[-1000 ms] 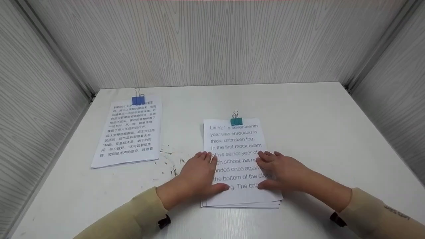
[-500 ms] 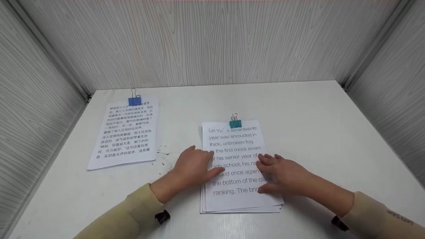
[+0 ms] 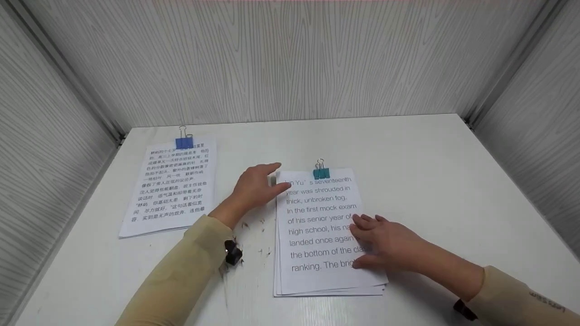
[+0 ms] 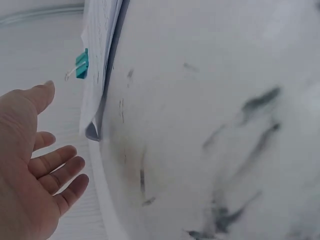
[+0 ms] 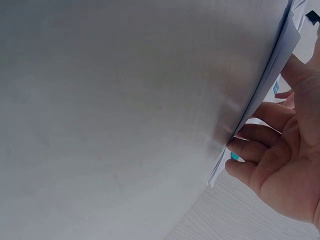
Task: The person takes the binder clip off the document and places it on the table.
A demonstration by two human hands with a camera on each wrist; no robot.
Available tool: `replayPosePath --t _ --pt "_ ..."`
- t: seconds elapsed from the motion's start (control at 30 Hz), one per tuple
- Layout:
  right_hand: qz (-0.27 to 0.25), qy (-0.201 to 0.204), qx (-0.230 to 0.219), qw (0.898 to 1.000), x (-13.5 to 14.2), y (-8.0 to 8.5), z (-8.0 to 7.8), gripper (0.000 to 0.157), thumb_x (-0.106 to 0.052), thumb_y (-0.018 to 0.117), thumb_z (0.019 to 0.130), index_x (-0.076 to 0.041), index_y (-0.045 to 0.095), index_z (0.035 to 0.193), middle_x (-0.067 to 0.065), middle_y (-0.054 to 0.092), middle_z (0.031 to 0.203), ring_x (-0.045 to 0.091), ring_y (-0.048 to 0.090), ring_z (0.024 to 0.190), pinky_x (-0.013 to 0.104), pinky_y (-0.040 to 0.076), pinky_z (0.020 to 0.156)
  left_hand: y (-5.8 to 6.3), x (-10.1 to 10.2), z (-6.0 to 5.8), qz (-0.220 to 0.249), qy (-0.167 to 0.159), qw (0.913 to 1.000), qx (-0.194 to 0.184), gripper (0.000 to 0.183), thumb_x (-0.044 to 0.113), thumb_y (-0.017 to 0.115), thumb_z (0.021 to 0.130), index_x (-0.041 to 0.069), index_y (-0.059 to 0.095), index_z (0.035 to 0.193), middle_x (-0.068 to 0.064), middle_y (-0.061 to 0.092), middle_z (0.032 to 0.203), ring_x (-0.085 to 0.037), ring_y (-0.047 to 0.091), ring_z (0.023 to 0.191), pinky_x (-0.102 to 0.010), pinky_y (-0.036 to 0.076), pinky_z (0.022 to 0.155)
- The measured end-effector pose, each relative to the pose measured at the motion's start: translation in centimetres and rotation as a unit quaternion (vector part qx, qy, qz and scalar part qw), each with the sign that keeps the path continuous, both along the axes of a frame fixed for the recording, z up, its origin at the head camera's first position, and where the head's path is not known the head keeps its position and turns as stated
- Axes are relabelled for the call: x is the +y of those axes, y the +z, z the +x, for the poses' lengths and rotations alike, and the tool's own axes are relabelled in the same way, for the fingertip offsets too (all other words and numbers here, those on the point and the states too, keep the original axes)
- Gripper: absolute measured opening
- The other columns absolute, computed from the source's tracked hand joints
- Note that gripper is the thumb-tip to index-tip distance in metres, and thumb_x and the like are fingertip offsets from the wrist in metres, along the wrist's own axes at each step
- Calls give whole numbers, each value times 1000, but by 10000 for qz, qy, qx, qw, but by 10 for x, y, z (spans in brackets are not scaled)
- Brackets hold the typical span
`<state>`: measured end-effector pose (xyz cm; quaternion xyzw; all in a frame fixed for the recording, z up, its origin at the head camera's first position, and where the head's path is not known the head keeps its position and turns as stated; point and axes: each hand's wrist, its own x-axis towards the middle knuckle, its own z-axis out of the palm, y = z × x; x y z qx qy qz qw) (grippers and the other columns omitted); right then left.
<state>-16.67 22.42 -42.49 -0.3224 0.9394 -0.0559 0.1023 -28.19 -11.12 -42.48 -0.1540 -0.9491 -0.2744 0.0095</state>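
Observation:
A stack of white sheets with large English print (image 3: 322,226) lies on the table, held at its top edge by a teal binder clip (image 3: 321,173). At the stack's upper left corner is my left hand (image 3: 256,184), thumb and fingers spread apart. In the left wrist view that hand (image 4: 25,165) holds nothing, and the paper corner beyond it curls up slightly. My right hand (image 3: 385,242) rests along the stack's right side with its fingertips over the print. From the right wrist view, its relaxed fingers (image 5: 257,150) touch the paper edge.
To the left lies a second stack of sheets with Chinese print (image 3: 170,190), topped by a blue binder clip (image 3: 184,143). Dark smudges (image 3: 244,224) mark the white table (image 3: 421,163) between the stacks. Wood-grain panels (image 3: 290,59) enclose the back and sides.
My left hand has lifted from the stack's lower left side and moved up to its upper left corner. My right hand stays at the right edge. The view has shifted slightly.

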Motion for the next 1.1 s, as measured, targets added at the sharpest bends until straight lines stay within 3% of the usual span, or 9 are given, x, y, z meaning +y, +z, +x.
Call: replayPosePath --t 0.13,0.23,0.53,0.7,0.9,1.1 --pt "-53 -37 -81 9999 0 0 1 85 -62 67 82 -9 47 145 12 38 152 31 35 140 51 29 112 -4 -1 -9 257 -59 9981 -564 80 55 69 84 19 40 150 -4 47 147 -25 38 139 -41 31 113" --pt "-54 -59 -118 9999 0 -1 1 85 -62 66 82 -9 46 145 12 38 153 31 34 140 51 29 112 -7 -1 -12 295 -145 9964 -786 85 54 71 83 19 36 152 -4 45 149 -24 36 140 -40 29 113" --pt "36 -124 -101 9999 1 0 2 85 -62 66 82 -10 46 146 10 37 153 29 34 141 51 31 111 -10 5 -15 299 -222 9966 -731 85 47 74 83 19 35 152 -2 46 148 -23 37 139 -38 26 115" --pt "42 -142 -127 9998 -1 2 1 85 -61 67 82 -11 45 146 10 37 153 30 34 141 51 30 111 -12 8 -15 749 -284 9929 -883 82 42 75 84 21 35 153 -2 51 143 -20 45 131 -39 31 112" --pt "-22 -145 -180 9997 -2 2 2 84 -60 68 82 -11 45 146 10 37 153 31 33 141 51 29 112 -13 13 -14 1438 -336 9829 -1098 78 36 74 86 25 35 153 0 61 120 -16 59 98 -35 47 93" --pt "22 -150 -159 9998 1 2 1 85 -62 66 82 -13 44 147 10 36 154 29 33 141 49 30 112 -14 15 -12 2478 -226 9589 -1364 73 28 74 87 29 37 151 -4 60 110 -19 59 93 -33 54 74"
